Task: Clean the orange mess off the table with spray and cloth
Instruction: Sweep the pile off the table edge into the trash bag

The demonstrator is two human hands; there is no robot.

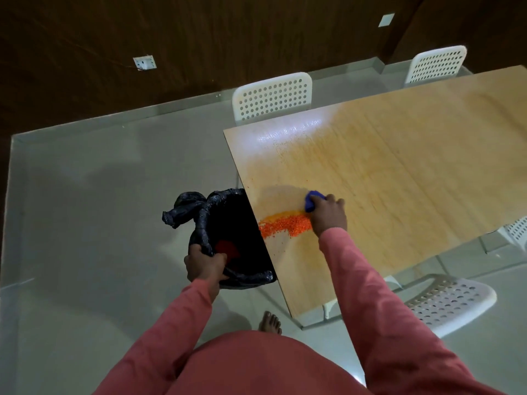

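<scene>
This looks like a plain dining or meeting room indoors. A long wooden table (399, 155) stands on a glossy pale tiled floor (99, 181), with white perforated plastic chairs (272, 96) along its far and near sides. Dark wood-panelled walls (199, 38) carry white switch plates (145, 63).

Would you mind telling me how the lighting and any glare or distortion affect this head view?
Head view: dim overall, the wall nearly black; a bright glare patch on the table washes out the wood grain near the far corner; wide-angle bending curves the floor edges; the orange mess and blue cloth stay readable, while the bin bag interior is lost in shadow.
</scene>
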